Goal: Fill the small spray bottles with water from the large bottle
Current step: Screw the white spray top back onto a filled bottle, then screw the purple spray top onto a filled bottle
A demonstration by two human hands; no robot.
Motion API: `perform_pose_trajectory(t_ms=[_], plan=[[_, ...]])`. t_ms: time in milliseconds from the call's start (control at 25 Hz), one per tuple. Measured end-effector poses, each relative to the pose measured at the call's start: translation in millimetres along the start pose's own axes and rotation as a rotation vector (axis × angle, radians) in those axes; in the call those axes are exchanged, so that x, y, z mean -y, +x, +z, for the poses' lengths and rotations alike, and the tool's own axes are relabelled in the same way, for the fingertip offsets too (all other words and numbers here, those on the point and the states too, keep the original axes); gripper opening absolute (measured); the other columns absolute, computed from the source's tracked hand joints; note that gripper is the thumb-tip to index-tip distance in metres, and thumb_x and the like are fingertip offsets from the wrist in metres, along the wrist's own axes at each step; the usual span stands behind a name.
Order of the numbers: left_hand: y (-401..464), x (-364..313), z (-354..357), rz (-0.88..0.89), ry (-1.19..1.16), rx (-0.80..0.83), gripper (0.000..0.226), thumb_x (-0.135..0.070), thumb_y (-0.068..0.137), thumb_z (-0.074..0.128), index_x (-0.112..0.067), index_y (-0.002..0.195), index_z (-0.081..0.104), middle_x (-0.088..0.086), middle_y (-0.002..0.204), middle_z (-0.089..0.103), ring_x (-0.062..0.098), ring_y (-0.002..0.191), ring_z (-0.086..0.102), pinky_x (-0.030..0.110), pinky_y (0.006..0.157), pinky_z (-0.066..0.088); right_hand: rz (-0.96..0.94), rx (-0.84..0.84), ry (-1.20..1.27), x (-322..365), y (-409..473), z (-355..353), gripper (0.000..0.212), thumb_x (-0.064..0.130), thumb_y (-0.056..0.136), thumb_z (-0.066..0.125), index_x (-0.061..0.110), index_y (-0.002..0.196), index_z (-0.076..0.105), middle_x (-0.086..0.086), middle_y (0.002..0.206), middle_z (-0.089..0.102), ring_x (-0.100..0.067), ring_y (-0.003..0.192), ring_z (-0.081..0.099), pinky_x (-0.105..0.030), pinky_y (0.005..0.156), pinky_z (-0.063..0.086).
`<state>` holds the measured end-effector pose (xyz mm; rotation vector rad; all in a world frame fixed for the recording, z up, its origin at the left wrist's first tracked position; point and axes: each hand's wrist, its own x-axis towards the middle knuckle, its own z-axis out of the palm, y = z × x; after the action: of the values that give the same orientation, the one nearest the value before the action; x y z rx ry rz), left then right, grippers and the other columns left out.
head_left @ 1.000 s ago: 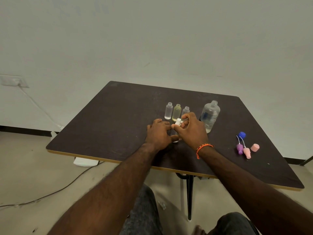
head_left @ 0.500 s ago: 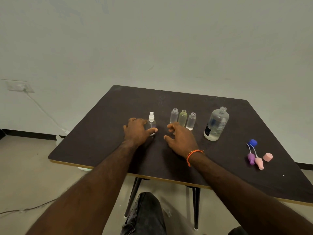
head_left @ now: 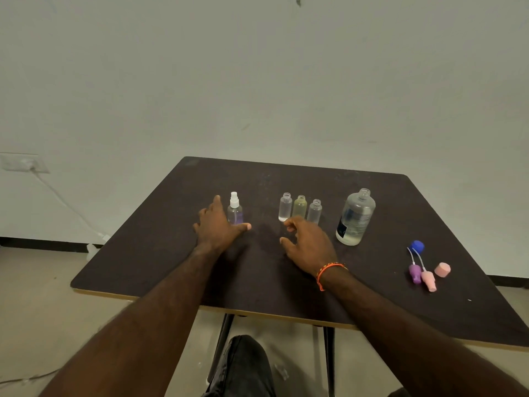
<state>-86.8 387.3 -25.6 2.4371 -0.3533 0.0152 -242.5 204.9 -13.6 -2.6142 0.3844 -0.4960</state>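
Observation:
A small clear spray bottle (head_left: 235, 214) with a white spray head stands upright on the dark table (head_left: 372, 305), left of the others. My left hand (head_left: 217, 224) lies just beside it with fingers spread, the thumb in front of its base. Three small uncapped bottles (head_left: 299, 207) stand in a row at the middle. My right hand (head_left: 306, 245) hovers just in front of them, fingers loosely curled, holding nothing. The large clear bottle (head_left: 355, 216), uncapped and with water low inside, stands to their right.
At the right of the table lie a blue cap (head_left: 416, 246), a purple spray head (head_left: 415, 274), a pink spray head (head_left: 428, 281) and a pink cap (head_left: 442, 269). A wall outlet (head_left: 23, 162) with a cable is at the left.
My left hand carried the capped spray bottle to the left, set it down, and its fingers have now spread off it. My right hand let go and rests near the row of three bottles.

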Motion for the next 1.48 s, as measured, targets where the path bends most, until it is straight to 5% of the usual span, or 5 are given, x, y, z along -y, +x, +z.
perform_pose_trajectory(t_ms=[160, 280, 600, 1000, 1480], plan=[[-39, -23, 5, 0.293, -0.024, -0.304, 0.089, -0.042, 0.081, 0.085, -0.018, 0.155, 0.041, 0.005, 0.149, 0.053, 0.030, 0.139, 0.044, 0.055, 0.112, 0.037, 0.006, -0.073, -0.021, -19, -20, -24, 0.036, 0.038, 0.088, 0.067, 0.026, 0.121, 0.058, 0.008, 0.113, 0.068, -0.013, 0.102, 0.064, -0.038, 0.086, 0.056], [-52, -44, 21, 0.476, -0.066, -0.213, 0.074, -0.041, 0.083, 0.083, -0.019, 0.147, 0.053, 0.002, 0.142, 0.060, 0.025, 0.135, 0.049, 0.051, 0.115, 0.039, 0.029, -0.082, -0.044, -30, -32, -34, 0.035, 0.038, 0.089, 0.067, 0.026, 0.121, 0.058, 0.006, 0.114, 0.067, -0.013, 0.103, 0.064, -0.038, 0.086, 0.056], [2, -84, 47, 0.234, -0.131, 0.192, 0.107, -0.020, 0.079, 0.086, -0.015, 0.164, 0.022, 0.010, 0.160, 0.046, 0.033, 0.147, 0.041, 0.048, 0.118, 0.040, -0.141, -0.110, -0.305, -33, -12, -40, 0.030, 0.034, 0.091, 0.060, 0.021, 0.118, 0.061, -0.004, 0.117, 0.066, -0.025, 0.101, 0.061, -0.041, 0.083, 0.051], [47, -92, 71, 0.251, -0.128, 0.292, 0.033, -0.015, 0.086, 0.080, -0.014, 0.117, 0.069, 0.001, 0.114, 0.073, 0.019, 0.101, 0.068, 0.031, 0.087, 0.051, -0.194, -0.088, -0.312, -44, 0, -20, 0.027, 0.035, 0.093, 0.056, 0.021, 0.115, 0.060, -0.003, 0.112, 0.066, -0.023, 0.093, 0.060, -0.038, 0.076, 0.048], [-30, -81, 50, 0.283, -0.056, 0.258, 0.025, -0.025, 0.084, 0.080, -0.016, 0.104, 0.068, 0.002, 0.101, 0.073, 0.025, 0.093, 0.068, 0.040, 0.087, 0.055, -0.089, -0.113, -0.344, -49, -57, -50, 0.026, 0.040, 0.098, 0.048, 0.025, 0.118, 0.057, 0.003, 0.110, 0.066, -0.017, 0.090, 0.063, -0.033, 0.067, 0.053]])
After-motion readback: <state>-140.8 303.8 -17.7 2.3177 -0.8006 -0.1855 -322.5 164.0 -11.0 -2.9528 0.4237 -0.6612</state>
